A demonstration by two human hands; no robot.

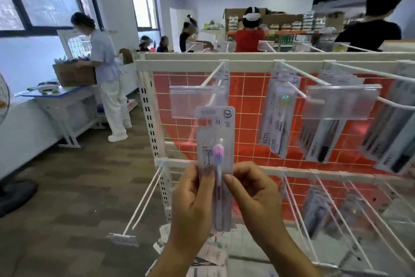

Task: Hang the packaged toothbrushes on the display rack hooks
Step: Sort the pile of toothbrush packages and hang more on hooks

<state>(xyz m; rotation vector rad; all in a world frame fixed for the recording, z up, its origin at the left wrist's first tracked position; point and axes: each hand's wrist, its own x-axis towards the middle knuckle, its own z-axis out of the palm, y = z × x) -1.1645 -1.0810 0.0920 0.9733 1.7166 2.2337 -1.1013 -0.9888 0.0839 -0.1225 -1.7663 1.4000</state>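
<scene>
The left hand (193, 200) and the right hand (251, 195) together hold one packaged toothbrush (215, 164) upright in front of the display rack (184, 64), each pinching a side edge of the pack at its lower half, thumbs on the front face and fingers curled behind. The pack is a pale card with a clear blister; the brush inside stands head up, with pink and blue bristles. The top of the pack sits just below the clear price-tag holder (197, 101) at the end of the upper-left hook (213, 74), overlapping its lower edge; whether the hanging hole is on the hook cannot be told. To the right, other toothbrush packs (278, 119) already hang from a second hook (292, 81), and beyond them darker packs (318, 139) hang behind another clear tag holder (341, 101). The rack has a white frame and a wire grid over a red tiled panel (247, 101). A lower row of hooks (296, 204) juts out, some carrying blurred packs. More packs (211, 254) lie beneath the wrists. At the left, a person in pale clothes (107, 74) stands at a table (56, 94) with a cardboard box (71, 74); more people stand behind the rack.
</scene>
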